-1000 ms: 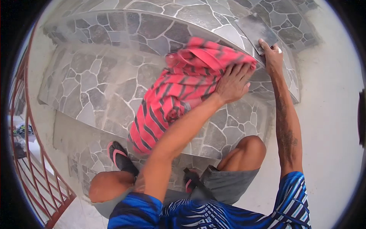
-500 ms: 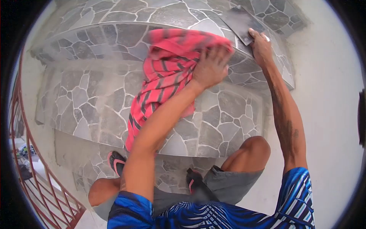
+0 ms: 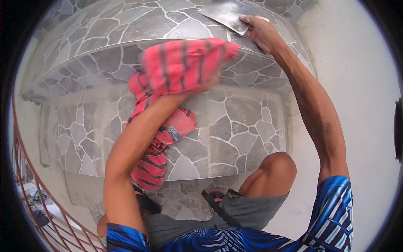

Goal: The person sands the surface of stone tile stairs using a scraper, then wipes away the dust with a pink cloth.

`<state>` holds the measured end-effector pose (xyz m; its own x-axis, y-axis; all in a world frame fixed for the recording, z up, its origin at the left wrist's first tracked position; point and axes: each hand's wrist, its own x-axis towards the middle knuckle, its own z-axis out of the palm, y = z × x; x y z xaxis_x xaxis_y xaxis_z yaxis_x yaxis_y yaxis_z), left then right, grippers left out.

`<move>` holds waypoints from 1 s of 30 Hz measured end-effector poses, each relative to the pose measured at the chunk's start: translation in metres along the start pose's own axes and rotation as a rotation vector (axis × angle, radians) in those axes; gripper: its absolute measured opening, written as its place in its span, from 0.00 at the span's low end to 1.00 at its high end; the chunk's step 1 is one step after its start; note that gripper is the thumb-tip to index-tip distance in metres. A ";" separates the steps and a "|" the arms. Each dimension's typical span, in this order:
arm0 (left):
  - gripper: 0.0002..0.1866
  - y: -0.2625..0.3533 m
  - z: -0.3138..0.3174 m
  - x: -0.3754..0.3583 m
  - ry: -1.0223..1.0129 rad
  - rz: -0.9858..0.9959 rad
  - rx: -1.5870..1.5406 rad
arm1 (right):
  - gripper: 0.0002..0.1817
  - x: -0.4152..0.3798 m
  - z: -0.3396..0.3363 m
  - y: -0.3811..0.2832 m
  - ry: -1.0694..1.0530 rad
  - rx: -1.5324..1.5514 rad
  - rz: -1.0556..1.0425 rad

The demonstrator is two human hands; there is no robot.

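Stone steps [image 3: 231, 147]: grey, irregular pieces with pale joints, curving right across the view, folks!
White wall [image 3: 357, 105]: smooth, over at 3 o'clock.
Striped cloth [image 3: 172, 69]: here's the splash of colour, pinkish red with dark bands! Its bunched upper part lies at 11 o'clock against the riser, blurred at the tip; the lower end trails to between 7 and 8 o'clock, a printed tag showing midway.
Left hand [image 3: 210, 82]: at 12 o'clock, up against the cloth's lower right side and mostly covered by it; can't tell how those fingers are set.
Metal plate [image 3: 228, 16]: thin, flat and shiny with cloudy smears, between 12 and 1 o'clock, over the upper tread.
Right hand [image 3: 262, 33]: 1 o'clock, pinching the plate's right edge, one digit on its face, the others curled beside it.
Railing [image 3: 31, 180]: reddish-brown bars at 8 o'clock.
Bare knee [image 3: 277, 166]: bent, out at 4 o'clock.
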<state>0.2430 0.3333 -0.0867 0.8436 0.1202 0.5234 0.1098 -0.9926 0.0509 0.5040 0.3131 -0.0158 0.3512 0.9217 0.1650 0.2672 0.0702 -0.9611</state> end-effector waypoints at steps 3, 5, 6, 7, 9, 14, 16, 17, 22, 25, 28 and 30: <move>0.33 0.025 0.015 0.040 -0.097 0.178 0.069 | 0.19 0.028 -0.031 0.044 -0.163 -0.445 -0.403; 0.34 0.025 0.010 0.044 -0.124 0.230 0.098 | 0.21 0.027 -0.028 0.040 -0.171 -0.529 -0.533; 0.34 0.020 0.007 0.041 -0.136 0.238 0.109 | 0.20 0.022 -0.031 0.042 -0.153 -0.395 -0.426; 0.34 0.014 -0.002 0.035 -0.147 0.238 0.119 | 0.18 0.011 -0.027 0.035 -0.122 -0.255 -0.325; 0.34 0.003 -0.019 0.026 -0.180 0.246 0.157 | 0.14 -0.017 -0.002 -0.008 -0.039 0.309 0.083; 0.35 0.002 -0.027 0.021 -0.188 0.235 0.196 | 0.19 -0.020 0.009 -0.008 0.018 0.220 0.044; 0.36 0.006 -0.023 0.022 -0.163 0.216 0.189 | 0.20 -0.020 0.004 -0.006 0.063 -0.159 -0.014; 0.36 0.008 -0.020 0.021 -0.141 0.209 0.181 | 0.19 -0.020 -0.003 -0.007 0.070 -0.515 -0.091; 0.37 0.013 -0.010 0.004 -0.004 0.129 0.147 | 0.13 -0.037 -0.007 -0.017 0.070 -0.976 -0.331; 0.37 -0.009 -0.022 -0.020 0.069 0.028 0.173 | 0.25 -0.032 -0.004 -0.015 0.189 -0.658 0.002; 0.38 -0.046 -0.048 -0.057 0.143 -0.076 0.249 | 0.30 -0.029 -0.008 -0.008 0.197 -0.717 -0.099; 0.39 -0.078 -0.070 -0.089 0.201 -0.165 0.299 | 0.30 -0.031 -0.005 -0.014 0.215 -0.706 -0.018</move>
<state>0.1220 0.3991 -0.0776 0.6855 0.2428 0.6863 0.4081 -0.9089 -0.0861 0.4937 0.2812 -0.0063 0.4899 0.8227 0.2885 0.7631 -0.2447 -0.5982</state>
